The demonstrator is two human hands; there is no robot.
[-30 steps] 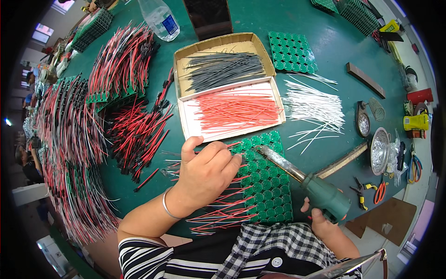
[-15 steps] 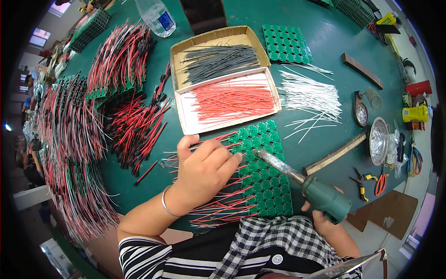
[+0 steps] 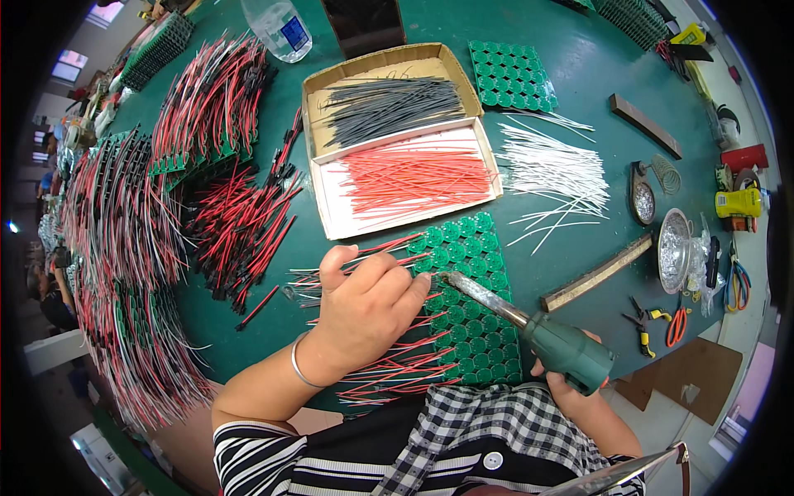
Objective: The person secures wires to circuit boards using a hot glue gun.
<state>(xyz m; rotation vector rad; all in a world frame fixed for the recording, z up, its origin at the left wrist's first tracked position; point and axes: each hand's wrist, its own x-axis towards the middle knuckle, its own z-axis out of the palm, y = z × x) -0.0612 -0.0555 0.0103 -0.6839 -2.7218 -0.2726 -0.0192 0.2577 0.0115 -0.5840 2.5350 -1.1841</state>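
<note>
By circuit-board panel [image 3: 477, 331], 9 o'clock, left hand [image 3: 368, 306]: curled, hold unclear
4 o'clock, right hand [image 3: 572, 398]: wrapped round soldering iron [image 3: 569, 351]

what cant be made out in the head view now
In the head view:
Left hand: whether it pinches anything, hidden by its own fingers.
Right hand: partly hidden behind the iron.
Iron tip: too small to tell whether it touches the board.
Bottle: far end cut off by the upper edge.

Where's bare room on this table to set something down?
Bare table between the green panel above the white wires and the dark bar; also between those wires and the tan bar. The left is crowded with wire bundles.
</note>
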